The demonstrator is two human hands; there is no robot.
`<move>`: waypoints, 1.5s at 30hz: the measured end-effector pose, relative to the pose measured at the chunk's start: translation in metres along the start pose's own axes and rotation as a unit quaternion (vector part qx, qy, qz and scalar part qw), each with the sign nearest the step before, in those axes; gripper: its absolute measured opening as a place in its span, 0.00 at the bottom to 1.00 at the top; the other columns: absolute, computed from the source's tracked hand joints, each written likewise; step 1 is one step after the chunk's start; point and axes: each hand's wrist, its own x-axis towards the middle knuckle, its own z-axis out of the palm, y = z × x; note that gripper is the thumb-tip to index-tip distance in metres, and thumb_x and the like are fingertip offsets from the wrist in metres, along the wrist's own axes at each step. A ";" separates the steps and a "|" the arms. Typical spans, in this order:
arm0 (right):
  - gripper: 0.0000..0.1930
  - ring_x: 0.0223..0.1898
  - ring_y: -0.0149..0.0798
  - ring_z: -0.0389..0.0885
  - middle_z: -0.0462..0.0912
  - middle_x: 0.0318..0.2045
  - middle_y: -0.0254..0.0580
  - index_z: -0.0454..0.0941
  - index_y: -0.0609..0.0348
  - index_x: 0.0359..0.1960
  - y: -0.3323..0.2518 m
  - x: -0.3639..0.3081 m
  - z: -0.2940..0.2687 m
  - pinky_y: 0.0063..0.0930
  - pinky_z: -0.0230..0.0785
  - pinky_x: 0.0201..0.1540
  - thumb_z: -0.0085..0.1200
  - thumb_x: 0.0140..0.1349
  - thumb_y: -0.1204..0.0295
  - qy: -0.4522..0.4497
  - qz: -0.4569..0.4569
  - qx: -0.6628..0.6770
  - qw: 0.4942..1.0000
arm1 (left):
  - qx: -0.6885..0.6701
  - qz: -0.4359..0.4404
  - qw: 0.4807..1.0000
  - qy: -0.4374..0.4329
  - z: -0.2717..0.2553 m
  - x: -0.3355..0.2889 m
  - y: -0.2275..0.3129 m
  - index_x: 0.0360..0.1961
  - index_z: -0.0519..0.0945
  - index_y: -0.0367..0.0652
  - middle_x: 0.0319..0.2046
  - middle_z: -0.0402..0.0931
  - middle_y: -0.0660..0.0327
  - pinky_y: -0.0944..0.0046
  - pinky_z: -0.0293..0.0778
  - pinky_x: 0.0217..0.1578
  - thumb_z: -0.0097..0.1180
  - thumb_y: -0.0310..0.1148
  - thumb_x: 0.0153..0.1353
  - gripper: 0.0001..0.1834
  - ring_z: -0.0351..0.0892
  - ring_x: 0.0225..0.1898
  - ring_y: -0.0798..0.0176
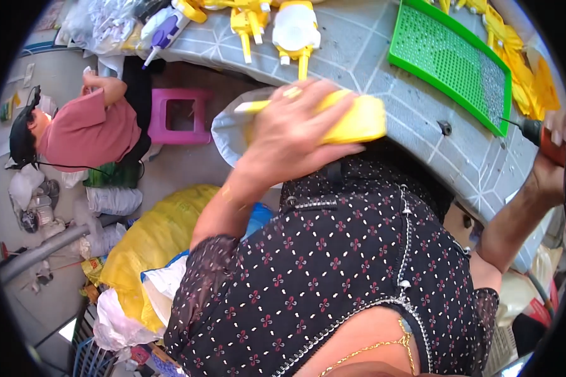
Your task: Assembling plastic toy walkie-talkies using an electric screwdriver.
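Note:
My left hand (289, 129) is wrapped over a yellow plastic part (366, 119), held just off the table's near edge above my lap. A pale yellow end pokes out past my fingers. At the far right, my right hand (550, 173) grips a power screwdriver (533, 132) with an orange-red body and dark nose. Its thin bit points left, at the near end of a green perforated tray (449, 103). Small silver screws (493, 85) are heaped in that end. Yellow-and-white plastic toy assemblies (295, 31) lie on the table beyond my left hand.
More yellow parts (522, 75) lie behind the tray. A small dark piece (445, 127) rests on the grey table covering (371, 69). To the left are a pink stool (160, 135), a person in a pink top (91, 135) and a full yellow sack (141, 251).

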 end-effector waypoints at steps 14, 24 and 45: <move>0.23 0.45 0.41 0.81 0.85 0.46 0.41 0.81 0.53 0.58 0.108 -0.034 0.172 0.43 0.68 0.54 0.64 0.57 0.76 -0.234 -0.182 -0.497 0.815 | 0.107 -0.258 0.953 -0.119 0.017 -0.124 -0.085 0.54 0.82 0.39 0.44 0.82 0.53 0.51 0.78 0.47 0.71 0.47 0.57 0.29 0.82 0.45 0.46; 0.13 0.36 0.35 0.78 0.74 0.33 0.32 0.74 0.53 0.42 0.171 -0.003 0.204 0.38 0.65 0.52 0.59 0.58 0.64 -0.291 -0.322 -0.508 0.744 | 0.017 -0.090 0.987 0.131 -0.024 -0.014 -0.041 0.57 0.79 0.32 0.52 0.80 0.47 0.50 0.75 0.55 0.76 0.33 0.53 0.31 0.79 0.51 0.44; 0.08 0.35 0.28 0.79 0.84 0.37 0.42 0.81 0.64 0.45 -0.035 -0.094 -0.044 0.24 0.73 0.39 0.49 0.72 0.78 0.351 -0.207 -0.477 0.779 | -0.735 -0.281 0.581 0.208 0.033 0.079 -0.040 0.64 0.71 0.36 0.52 0.79 0.50 0.55 0.78 0.56 0.56 0.31 0.71 0.23 0.83 0.48 0.53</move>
